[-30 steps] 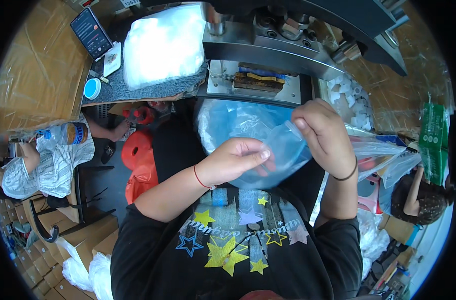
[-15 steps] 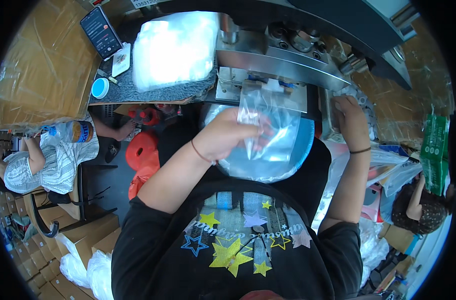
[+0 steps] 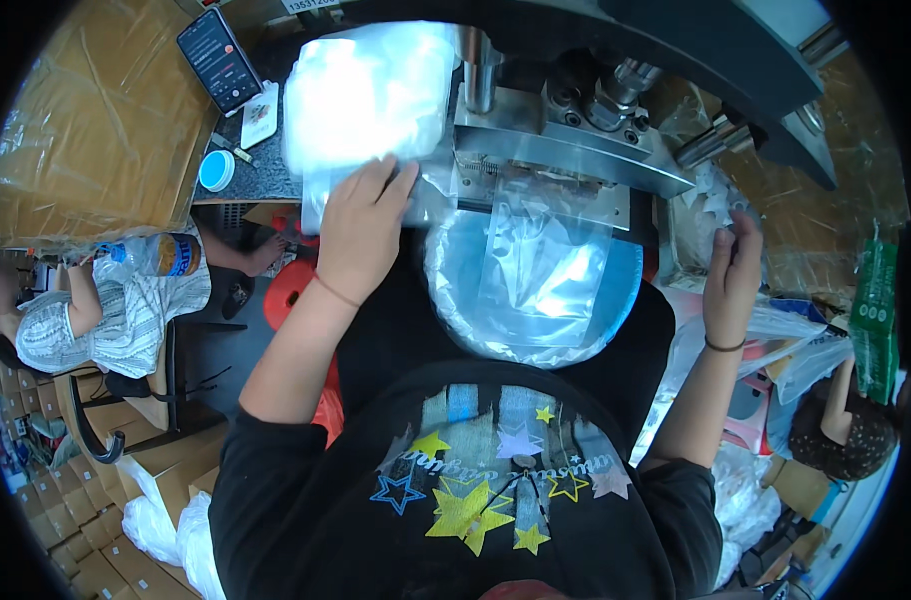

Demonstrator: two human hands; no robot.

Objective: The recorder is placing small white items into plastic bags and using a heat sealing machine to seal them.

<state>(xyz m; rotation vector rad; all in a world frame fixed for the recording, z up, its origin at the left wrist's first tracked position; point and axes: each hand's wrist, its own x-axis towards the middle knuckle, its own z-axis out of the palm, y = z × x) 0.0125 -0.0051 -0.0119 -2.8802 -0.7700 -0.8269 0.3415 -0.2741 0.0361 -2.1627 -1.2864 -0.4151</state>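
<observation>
Left hand (image 3: 360,225) flat on glossy white bag stack (image 3: 365,100), edges crinkled.

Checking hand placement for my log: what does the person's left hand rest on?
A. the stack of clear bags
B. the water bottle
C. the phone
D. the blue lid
A: the left hand lies flat on the stack of clear bags beside the machine, while the phone, blue lid and bottle lie apart from it.

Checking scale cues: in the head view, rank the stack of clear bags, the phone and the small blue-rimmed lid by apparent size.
1. stack of clear bags, under the left hand
2. phone
3. blue-rimmed lid
</observation>
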